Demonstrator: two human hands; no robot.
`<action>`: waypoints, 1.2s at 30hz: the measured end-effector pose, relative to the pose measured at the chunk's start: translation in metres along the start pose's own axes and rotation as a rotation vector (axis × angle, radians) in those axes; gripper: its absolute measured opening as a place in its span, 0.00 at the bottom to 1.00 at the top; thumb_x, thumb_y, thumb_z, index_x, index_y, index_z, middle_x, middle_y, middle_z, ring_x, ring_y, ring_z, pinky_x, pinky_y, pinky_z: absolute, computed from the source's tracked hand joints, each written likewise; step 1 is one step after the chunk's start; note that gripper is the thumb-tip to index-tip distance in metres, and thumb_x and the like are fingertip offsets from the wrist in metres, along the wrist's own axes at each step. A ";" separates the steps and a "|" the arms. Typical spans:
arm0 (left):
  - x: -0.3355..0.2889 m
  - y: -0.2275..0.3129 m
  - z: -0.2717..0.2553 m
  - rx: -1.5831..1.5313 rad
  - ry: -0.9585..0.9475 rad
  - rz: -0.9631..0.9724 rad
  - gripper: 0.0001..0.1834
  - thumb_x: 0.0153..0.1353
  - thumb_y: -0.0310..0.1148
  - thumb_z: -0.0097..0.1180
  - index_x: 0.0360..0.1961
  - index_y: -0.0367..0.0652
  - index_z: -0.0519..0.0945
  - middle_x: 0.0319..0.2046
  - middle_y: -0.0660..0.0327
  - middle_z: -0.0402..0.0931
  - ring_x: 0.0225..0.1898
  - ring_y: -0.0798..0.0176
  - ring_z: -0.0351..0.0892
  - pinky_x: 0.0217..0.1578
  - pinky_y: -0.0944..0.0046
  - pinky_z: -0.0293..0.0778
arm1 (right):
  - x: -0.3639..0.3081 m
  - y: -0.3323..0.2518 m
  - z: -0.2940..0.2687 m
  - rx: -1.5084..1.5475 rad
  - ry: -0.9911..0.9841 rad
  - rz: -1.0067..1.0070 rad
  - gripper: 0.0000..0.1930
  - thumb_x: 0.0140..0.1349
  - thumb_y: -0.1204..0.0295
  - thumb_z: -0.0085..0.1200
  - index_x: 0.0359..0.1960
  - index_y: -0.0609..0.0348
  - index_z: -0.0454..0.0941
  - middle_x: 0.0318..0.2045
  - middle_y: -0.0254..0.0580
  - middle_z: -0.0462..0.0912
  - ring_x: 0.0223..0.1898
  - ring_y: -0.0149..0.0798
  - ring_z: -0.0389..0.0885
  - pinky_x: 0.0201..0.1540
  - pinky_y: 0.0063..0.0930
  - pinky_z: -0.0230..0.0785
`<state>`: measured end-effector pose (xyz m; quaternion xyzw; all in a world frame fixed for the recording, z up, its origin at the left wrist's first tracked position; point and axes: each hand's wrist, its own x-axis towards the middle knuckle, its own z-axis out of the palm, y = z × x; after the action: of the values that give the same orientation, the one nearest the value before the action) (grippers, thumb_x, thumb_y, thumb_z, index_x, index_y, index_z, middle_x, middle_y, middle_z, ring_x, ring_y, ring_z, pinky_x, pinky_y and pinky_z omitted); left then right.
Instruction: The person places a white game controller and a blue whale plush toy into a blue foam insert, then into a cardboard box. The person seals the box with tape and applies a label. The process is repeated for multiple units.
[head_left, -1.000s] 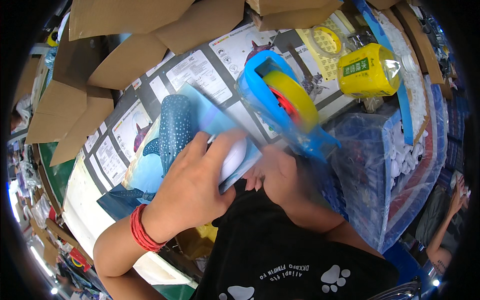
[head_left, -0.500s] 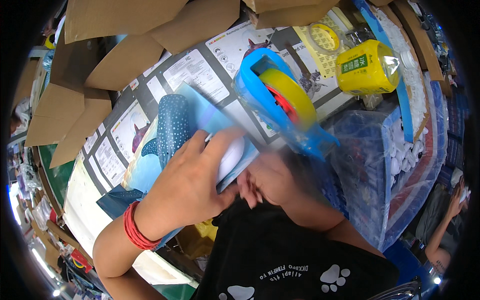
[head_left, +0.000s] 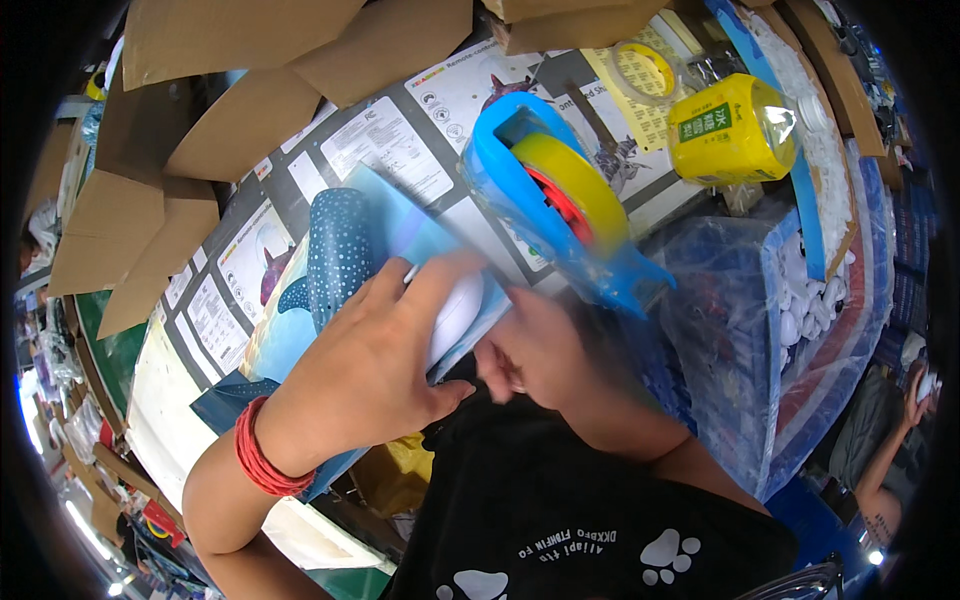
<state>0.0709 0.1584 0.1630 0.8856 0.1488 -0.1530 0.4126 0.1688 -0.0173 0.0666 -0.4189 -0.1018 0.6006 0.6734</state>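
Observation:
My left hand [head_left: 370,355], with a red cord bracelet at its wrist, is closed around a smooth white rounded piece [head_left: 460,312] and presses it against a light-blue printed card [head_left: 410,215]. A dark-blue toy whale shark [head_left: 340,240] with white spots lies on this card, partly under my left hand; its tail [head_left: 235,400] shows by the wrist. My right hand [head_left: 535,350] is at the card's near right edge, fingers curled and blurred. Whatever is between them, if anything, is too smeared to make out.
A blue tape dispenser [head_left: 500,150] with yellow tape stands beyond my hands, on printed cartons [head_left: 390,150]. Right of it are a yellow drink bottle [head_left: 735,130], a tape roll [head_left: 645,70] and a plastic-lined bin [head_left: 720,330] with white pieces. Open cardboard boxes [head_left: 240,125] stand far left.
My right hand has shifted slightly up along the card's edge and stays blurred. My left hand keeps its hold on the white piece; the view has moved a little.

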 end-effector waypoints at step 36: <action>-0.002 -0.009 0.000 0.092 -0.098 0.039 0.46 0.44 0.31 0.69 0.67 0.53 0.62 0.47 0.46 0.76 0.47 0.40 0.80 0.49 0.52 0.77 | -0.004 0.013 0.002 -0.640 0.220 -0.187 0.10 0.74 0.63 0.49 0.47 0.57 0.73 0.27 0.46 0.82 0.22 0.42 0.84 0.21 0.31 0.73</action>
<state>0.0656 0.1634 0.1572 0.8978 0.1036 -0.1949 0.3812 0.1570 -0.0212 0.0604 -0.6599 -0.2494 0.4254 0.5669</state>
